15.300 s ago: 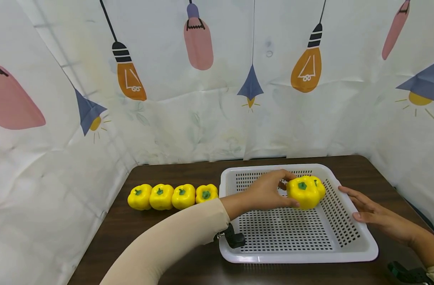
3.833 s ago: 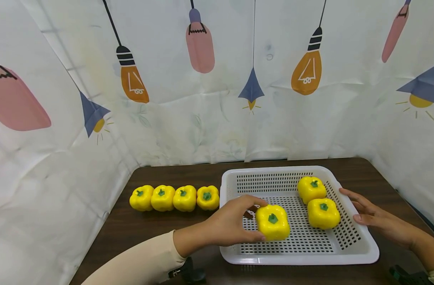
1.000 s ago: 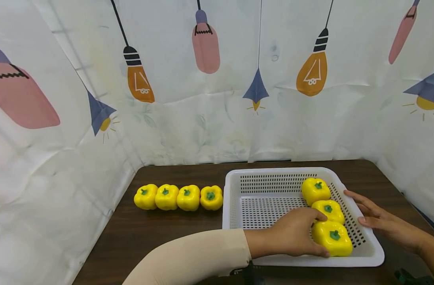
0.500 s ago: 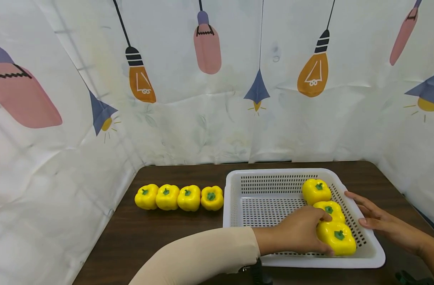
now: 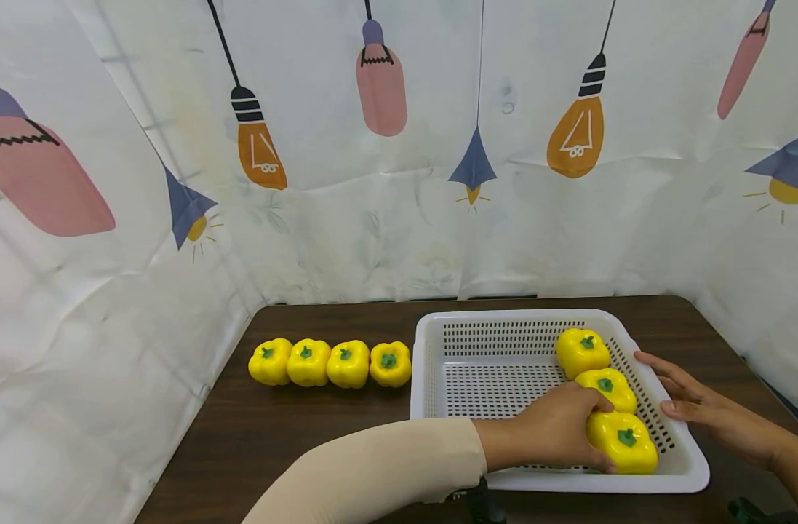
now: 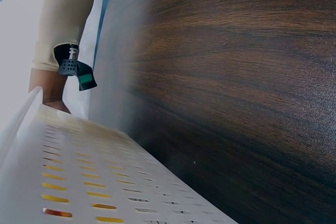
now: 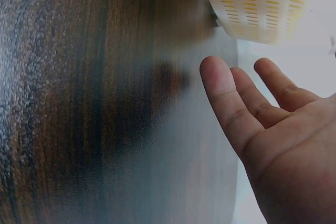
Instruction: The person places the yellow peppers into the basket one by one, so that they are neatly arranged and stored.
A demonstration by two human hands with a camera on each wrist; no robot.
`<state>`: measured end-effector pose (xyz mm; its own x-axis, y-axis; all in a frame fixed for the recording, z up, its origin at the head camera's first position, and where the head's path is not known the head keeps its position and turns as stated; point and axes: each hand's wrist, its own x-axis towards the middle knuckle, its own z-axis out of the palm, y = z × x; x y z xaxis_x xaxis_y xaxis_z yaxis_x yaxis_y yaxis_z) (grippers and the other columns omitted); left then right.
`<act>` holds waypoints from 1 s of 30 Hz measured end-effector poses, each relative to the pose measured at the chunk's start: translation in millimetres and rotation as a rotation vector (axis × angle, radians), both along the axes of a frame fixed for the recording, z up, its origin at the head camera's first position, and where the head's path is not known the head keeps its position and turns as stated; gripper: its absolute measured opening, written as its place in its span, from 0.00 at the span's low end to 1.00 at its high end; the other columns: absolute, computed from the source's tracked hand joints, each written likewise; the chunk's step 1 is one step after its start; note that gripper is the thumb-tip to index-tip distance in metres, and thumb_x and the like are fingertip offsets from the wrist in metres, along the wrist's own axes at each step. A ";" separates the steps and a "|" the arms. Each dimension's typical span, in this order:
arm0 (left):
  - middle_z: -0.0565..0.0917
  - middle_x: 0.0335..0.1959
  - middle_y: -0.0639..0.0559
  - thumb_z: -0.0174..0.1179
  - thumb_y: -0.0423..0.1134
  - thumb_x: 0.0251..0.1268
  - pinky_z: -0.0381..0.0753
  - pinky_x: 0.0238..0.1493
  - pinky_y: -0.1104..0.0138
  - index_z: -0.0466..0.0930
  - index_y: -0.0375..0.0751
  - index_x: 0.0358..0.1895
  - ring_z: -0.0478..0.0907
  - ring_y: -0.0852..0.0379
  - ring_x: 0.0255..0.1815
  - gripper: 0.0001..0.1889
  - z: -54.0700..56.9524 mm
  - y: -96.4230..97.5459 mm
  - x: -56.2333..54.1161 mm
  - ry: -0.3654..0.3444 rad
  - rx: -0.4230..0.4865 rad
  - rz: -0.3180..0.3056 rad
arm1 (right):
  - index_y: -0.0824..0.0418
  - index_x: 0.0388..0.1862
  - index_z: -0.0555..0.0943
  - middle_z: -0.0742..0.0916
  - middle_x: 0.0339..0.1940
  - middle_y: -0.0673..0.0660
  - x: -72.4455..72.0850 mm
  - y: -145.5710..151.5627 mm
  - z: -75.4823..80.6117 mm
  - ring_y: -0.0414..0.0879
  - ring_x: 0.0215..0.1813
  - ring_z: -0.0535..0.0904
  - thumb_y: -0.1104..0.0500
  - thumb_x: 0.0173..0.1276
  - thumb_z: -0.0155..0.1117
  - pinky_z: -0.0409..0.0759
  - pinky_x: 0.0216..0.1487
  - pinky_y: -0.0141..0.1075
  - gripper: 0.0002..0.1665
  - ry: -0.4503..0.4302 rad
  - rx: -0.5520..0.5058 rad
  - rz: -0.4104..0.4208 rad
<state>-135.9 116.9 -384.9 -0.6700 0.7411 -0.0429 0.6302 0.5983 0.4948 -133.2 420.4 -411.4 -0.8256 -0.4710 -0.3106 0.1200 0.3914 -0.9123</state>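
Observation:
My left hand (image 5: 556,428) grips a yellow bell pepper (image 5: 626,450) between thumb and fingers, low in the front right corner of a white perforated basket (image 5: 426,378). Behind it, a second bell pepper (image 5: 617,393) and a third (image 5: 580,352) sit in line along the right wall. My right hand (image 5: 709,411) rests at the outside of the basket's right rim, its fingers extended. The right wrist view shows that hand (image 7: 289,140) with no object in it. The left wrist view has only the basket wall (image 6: 94,156) and table, so the left fingers are hidden there.
Left of the basket, several more yellow bell peppers (image 5: 348,364) stand in a row on the dark wooden table (image 5: 307,429). A patterned white curtain (image 5: 346,240) hangs behind the table and at both sides.
Over the earlier frames, my left hand brought two bell peppers to the right wall, one after the other. In the last second the held pepper slid slightly right. My right hand stays at the rim.

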 end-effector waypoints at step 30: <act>0.78 0.53 0.74 0.78 0.55 0.54 0.67 0.54 0.82 0.80 0.60 0.63 0.69 0.76 0.52 0.31 -0.5 0.5 0.3 -0.024 0.001 -0.017 | 0.36 0.85 0.32 0.43 0.78 0.80 -0.1 1.1 2.7 0.42 0.62 0.76 0.56 0.85 0.38 0.77 0.54 0.54 0.41 0.003 0.053 0.008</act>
<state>-135.6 117.4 -385.4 -0.6562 0.7524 -0.0578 0.6281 0.5870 0.5108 -133.3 421.4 -408.7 -0.8229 -0.4605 -0.3327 0.1135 0.4405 -0.8905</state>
